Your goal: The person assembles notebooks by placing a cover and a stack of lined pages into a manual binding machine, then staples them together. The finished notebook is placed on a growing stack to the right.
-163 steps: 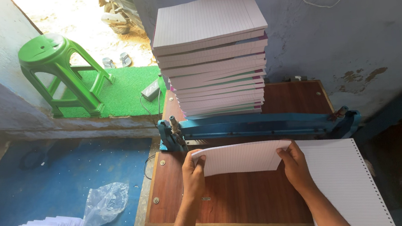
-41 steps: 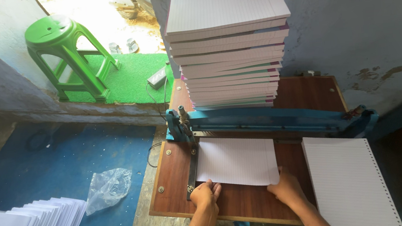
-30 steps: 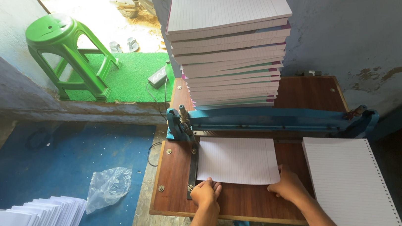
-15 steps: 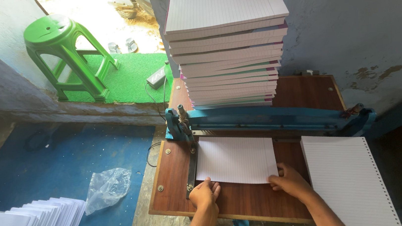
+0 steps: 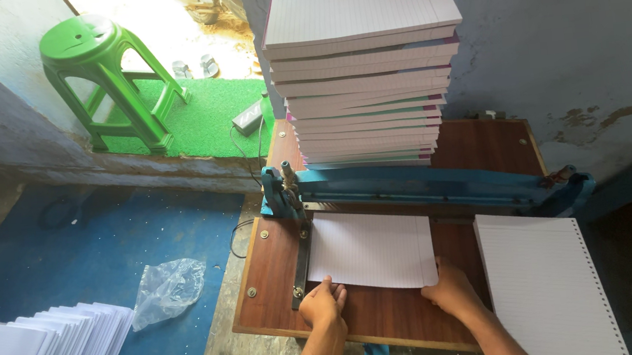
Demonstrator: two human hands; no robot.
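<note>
Little has shifted since a moment ago — the right hand (image 5: 447,291) has slid in a touch along the near edge of the ruled paper sheaf (image 5: 371,249), and the left hand (image 5: 324,303) stays at its near-left corner. Both hands lie flat, fingers loosely spread, pressing on the paper's edge rather than clasping it. That sheaf lies on the brown wooden board (image 5: 275,268), its far edge tucked under the blue punching machine (image 5: 426,185) at twelve o'clock. Behind the machine rises a tall stack of ruled pads (image 5: 364,71). At three o'clock sits a perforated white pile (image 5: 546,286); at nine o'clock, on the blue floor, a crumpled plastic bag (image 5: 167,288) — and a green stool (image 5: 107,86) at ten.
</note>
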